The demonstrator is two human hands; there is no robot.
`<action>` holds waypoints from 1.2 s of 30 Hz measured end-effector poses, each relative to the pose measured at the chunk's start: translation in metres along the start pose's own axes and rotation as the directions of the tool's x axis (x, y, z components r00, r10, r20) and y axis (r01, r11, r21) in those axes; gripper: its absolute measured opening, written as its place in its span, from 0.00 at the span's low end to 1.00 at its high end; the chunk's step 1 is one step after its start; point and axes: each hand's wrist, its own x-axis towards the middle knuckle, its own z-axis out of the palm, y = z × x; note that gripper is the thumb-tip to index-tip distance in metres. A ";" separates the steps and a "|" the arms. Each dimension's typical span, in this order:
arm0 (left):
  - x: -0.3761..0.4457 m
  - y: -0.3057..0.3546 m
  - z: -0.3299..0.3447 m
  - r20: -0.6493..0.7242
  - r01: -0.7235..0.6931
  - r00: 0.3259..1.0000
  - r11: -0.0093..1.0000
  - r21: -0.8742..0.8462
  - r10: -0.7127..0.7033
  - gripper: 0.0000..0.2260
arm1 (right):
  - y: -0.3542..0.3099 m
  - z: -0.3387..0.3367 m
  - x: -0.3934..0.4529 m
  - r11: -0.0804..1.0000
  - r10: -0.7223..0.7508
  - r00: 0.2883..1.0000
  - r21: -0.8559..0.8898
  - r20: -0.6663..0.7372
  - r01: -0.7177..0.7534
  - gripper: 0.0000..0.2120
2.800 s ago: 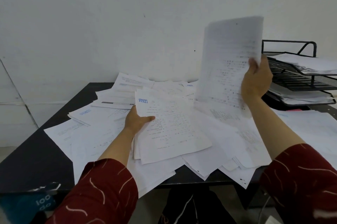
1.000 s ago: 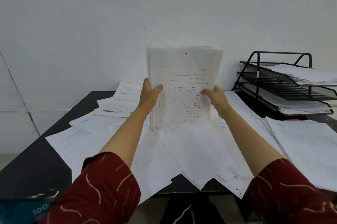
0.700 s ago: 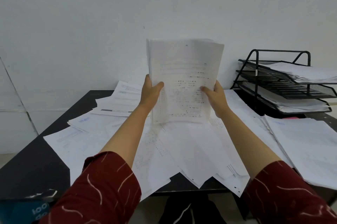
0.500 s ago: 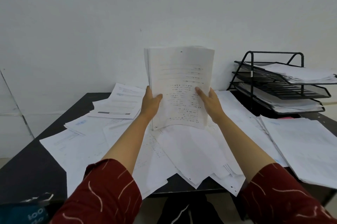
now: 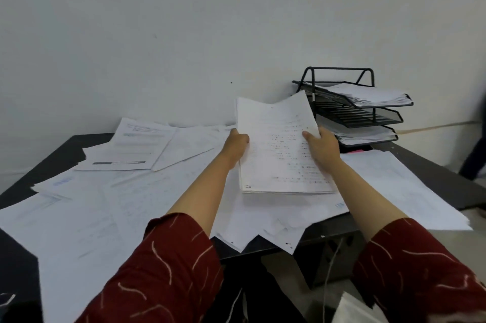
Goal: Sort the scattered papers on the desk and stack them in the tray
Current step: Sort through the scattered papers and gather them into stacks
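White sheaf of printed papers (image 5: pixel 278 149) being gripped at centre frame above the littered desk (image 5: pixel 65 149).
Left hand (image 5: pixel 236 145) and right hand (image 5: pixel 322 149) are clasping its side edges, thumbs on top; its upper right corner is reaching beside the black wire tray (image 5: pixel 355 109) at right.

Head view, looking forward and down over the desk (image 5: pixel 31 180).
A single wide-angle camera at head height faces the white wall (image 5: pixel 157 33); both forearms reach away from it, near the lens, with the tray (image 5: pixel 339 70) far right.
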 end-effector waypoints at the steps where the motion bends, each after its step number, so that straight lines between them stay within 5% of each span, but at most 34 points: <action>1: -0.002 0.000 0.013 0.031 0.020 0.999 1.000 -0.004 -0.020 0.16 | 0.009 -0.012 0.000 0.999 0.020 1.000 -0.026 -0.011 -0.020 0.15; 11: -0.023 -0.008 0.127 0.344 0.190 0.923 0.982 -0.018 -0.172 0.16 | 0.086 -0.123 -0.004 0.902 0.238 0.969 -0.355 -0.065 -0.245 0.20; 20: -0.023 -0.014 0.185 0.420 0.139 0.895 0.988 0.060 -0.151 0.06 | 0.119 -0.178 0.005 0.773 0.411 0.907 -0.493 -0.090 -0.399 0.31; 28: -0.011 -0.019 0.203 0.388 -0.010 0.920 0.986 0.169 -0.057 0.03 | 0.128 -0.185 0.018 0.759 0.356 0.923 -0.532 -0.145 -0.376 0.29; 33: -0.005 -0.022 0.209 0.359 -0.017 0.931 0.970 0.243 -0.073 0.15 | 0.131 -0.184 0.020 0.697 0.324 0.929 -0.618 -0.180 -0.363 0.27; 36: -0.003 -0.023 0.199 0.345 -0.045 0.938 0.973 0.226 -0.037 0.03 | 0.126 -0.174 0.020 0.615 0.203 0.939 -0.710 -0.279 -0.344 0.27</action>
